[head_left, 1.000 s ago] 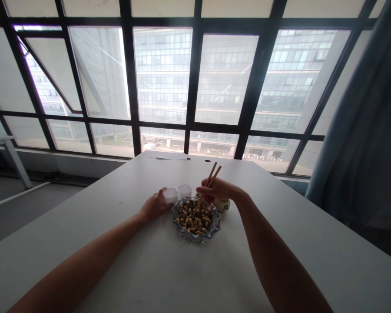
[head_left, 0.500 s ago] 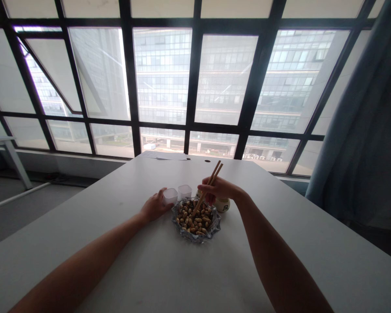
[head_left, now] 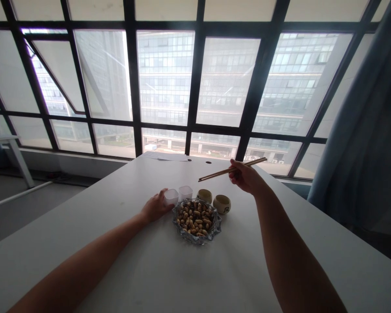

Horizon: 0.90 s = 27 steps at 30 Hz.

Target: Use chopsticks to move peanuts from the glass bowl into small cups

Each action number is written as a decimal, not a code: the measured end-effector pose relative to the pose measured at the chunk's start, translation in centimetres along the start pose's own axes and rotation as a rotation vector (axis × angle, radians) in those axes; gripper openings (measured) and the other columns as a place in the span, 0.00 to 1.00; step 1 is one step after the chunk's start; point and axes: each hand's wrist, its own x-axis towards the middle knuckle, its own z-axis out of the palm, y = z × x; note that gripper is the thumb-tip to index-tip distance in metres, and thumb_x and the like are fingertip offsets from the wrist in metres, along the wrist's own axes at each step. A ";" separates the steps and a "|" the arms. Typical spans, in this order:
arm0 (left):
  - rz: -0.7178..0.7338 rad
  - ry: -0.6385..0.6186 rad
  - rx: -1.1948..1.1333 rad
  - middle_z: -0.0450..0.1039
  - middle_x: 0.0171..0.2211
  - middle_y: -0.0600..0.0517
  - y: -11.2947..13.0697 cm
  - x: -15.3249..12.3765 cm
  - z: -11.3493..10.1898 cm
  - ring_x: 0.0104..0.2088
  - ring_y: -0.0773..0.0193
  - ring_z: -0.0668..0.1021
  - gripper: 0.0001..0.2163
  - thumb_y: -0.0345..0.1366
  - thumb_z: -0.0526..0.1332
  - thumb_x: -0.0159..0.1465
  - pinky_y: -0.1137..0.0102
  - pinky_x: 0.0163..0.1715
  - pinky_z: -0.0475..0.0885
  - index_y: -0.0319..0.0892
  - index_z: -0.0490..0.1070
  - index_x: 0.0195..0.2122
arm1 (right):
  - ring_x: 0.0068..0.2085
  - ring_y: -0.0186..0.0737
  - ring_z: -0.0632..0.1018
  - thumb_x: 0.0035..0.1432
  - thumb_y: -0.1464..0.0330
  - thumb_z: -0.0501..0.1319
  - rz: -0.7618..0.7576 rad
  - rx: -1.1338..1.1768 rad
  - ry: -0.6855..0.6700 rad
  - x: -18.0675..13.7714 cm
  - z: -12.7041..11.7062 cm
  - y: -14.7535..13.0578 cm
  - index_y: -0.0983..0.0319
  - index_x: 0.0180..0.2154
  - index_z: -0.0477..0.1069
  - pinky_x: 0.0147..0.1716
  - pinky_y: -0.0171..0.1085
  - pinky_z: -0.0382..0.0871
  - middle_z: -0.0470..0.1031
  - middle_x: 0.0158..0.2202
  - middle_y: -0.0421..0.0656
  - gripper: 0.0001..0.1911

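My right hand (head_left: 243, 176) is closed around a pair of wooden chopsticks (head_left: 217, 174), held nearly level above the table. Their tips are close together over the left of two ceramic cups (head_left: 204, 195); a tiny dark speck shows at the tips, too small to name. The other ceramic cup (head_left: 222, 204) bears a dark mark. My left hand (head_left: 157, 206) grips a small translucent plastic cup (head_left: 171, 197) from its left side. Beside that stands a second plastic cup (head_left: 185, 192). In front, a scalloped glass bowl (head_left: 197, 239) holds peanuts (head_left: 195, 219) among smaller dark bits.
All the vessels stand on a white table (head_left: 143, 269). Sheets of paper (head_left: 166, 156) lie at its far edge, near two dark round holes. Behind are large framed windows; a blue-grey curtain (head_left: 358, 143) hangs at right. Another white table (head_left: 3, 138) is at far left.
My right hand has lifted the chopsticks out of the peanut bowl and moved up and right, turning them from steep to nearly level. The ceramic cups are now uncovered. My left hand stays put.
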 end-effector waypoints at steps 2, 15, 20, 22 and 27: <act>0.015 0.014 -0.001 0.76 0.45 0.41 -0.3 0.0 0.3 0.45 0.46 0.79 0.32 0.48 0.63 0.59 0.52 0.45 0.76 0.43 0.58 0.62 | 0.14 0.29 0.72 0.58 0.59 0.67 -0.018 0.009 -0.004 -0.2 0.0 0.0 0.63 0.24 0.70 0.12 0.26 0.67 0.73 0.15 0.39 0.17; 0.014 -0.003 0.010 0.76 0.47 0.41 0.1 0.0 0.0 0.45 0.45 0.80 0.32 0.50 0.62 0.60 0.54 0.44 0.76 0.43 0.57 0.63 | 0.17 0.37 0.78 0.51 0.46 0.68 -0.229 -0.437 -0.291 -2.6 2.1 -1.5 0.64 0.25 0.71 0.16 0.32 0.73 0.77 0.18 0.43 0.26; 0.011 0.000 0.009 0.76 0.46 0.42 0.9 -0.2 -0.6 0.44 0.47 0.80 0.31 0.50 0.62 0.61 0.54 0.43 0.77 0.44 0.57 0.62 | 0.16 0.36 0.77 0.51 0.49 0.69 -0.174 -0.329 -0.042 -1.8 1.6 -1.0 0.65 0.25 0.72 0.13 0.29 0.70 0.77 0.18 0.44 0.24; 0.033 0.031 0.005 0.75 0.50 0.43 1.1 -0.3 -0.8 0.47 0.48 0.79 0.30 0.48 0.63 0.60 0.55 0.47 0.75 0.44 0.57 0.61 | 0.15 0.35 0.76 0.55 0.53 0.68 -0.147 -0.294 0.067 -1.6 1.6 -0.9 0.65 0.24 0.71 0.12 0.28 0.69 0.77 0.17 0.44 0.22; 0.056 0.112 0.014 0.73 0.53 0.43 1.3 -0.4 -1.0 0.51 0.50 0.77 0.28 0.38 0.65 0.57 0.57 0.50 0.74 0.44 0.59 0.58 | 0.15 0.34 0.76 0.61 0.59 0.65 -0.109 -0.273 0.125 -1.6 2.0 -1.1 0.65 0.24 0.71 0.12 0.28 0.68 0.76 0.17 0.44 0.19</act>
